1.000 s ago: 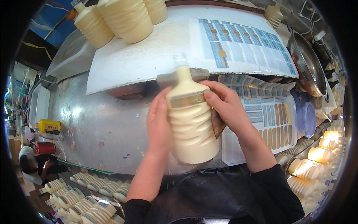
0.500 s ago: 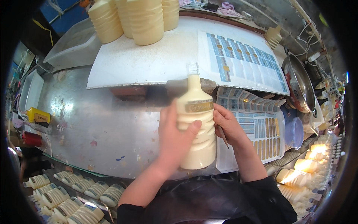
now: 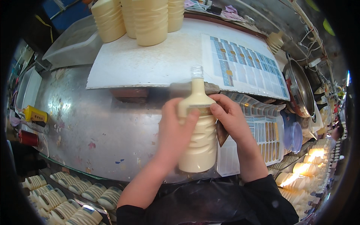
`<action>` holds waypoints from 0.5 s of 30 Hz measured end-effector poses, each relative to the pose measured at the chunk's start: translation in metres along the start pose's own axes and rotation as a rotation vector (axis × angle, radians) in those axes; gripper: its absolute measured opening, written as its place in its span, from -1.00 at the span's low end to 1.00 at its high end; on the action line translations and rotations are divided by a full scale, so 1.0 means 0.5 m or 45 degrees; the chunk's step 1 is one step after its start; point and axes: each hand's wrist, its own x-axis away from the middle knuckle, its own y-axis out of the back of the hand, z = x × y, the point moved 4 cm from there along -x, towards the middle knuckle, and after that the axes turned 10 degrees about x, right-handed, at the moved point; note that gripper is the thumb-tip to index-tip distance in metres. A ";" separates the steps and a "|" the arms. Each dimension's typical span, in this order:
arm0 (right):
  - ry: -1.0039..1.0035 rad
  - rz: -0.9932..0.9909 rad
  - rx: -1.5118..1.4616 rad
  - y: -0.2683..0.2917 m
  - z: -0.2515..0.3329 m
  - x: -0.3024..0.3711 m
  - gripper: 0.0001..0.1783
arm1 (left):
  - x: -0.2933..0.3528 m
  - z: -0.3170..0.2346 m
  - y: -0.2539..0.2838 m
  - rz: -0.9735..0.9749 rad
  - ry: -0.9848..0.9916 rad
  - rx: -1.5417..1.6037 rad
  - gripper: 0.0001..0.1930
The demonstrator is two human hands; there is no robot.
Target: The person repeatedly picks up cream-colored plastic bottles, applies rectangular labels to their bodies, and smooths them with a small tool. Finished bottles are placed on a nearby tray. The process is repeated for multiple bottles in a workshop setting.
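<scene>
A cream-coloured bottle (image 3: 197, 150) with a wavy, ribbed body and a clear threaded neck stands nearly upright before me. Around its left side my left hand (image 3: 174, 123) is closed, the thumb lying across the front near a brownish-gold label (image 3: 202, 110). My right hand (image 3: 228, 114) grips the right shoulder and presses its thumb on the label's right end. Tucked under that hand is a flat brown pointed piece (image 3: 222, 134), perhaps a scraper; its upper part is hidden by the fingers. The thumbs cover parts of the label.
Sheets of blue and gold labels (image 3: 262, 140) lie right of the bottle, with another sheet (image 3: 243, 62) on the raised white board (image 3: 150, 67). Several cream bottles (image 3: 150, 26) stand at the back. A metal pan (image 3: 302, 86) is far right; racked bottles (image 3: 80, 187) line the near left.
My right hand has moved up from the bottle's side to its shoulder, its thumb now on the label. The brown piece shows more of its flat face. The bottle has shifted and turned slightly.
</scene>
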 end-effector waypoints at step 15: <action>0.068 -0.078 0.312 -0.002 0.001 0.002 -0.54 | 0.005 0.005 -0.004 -0.004 -0.132 0.031 -0.44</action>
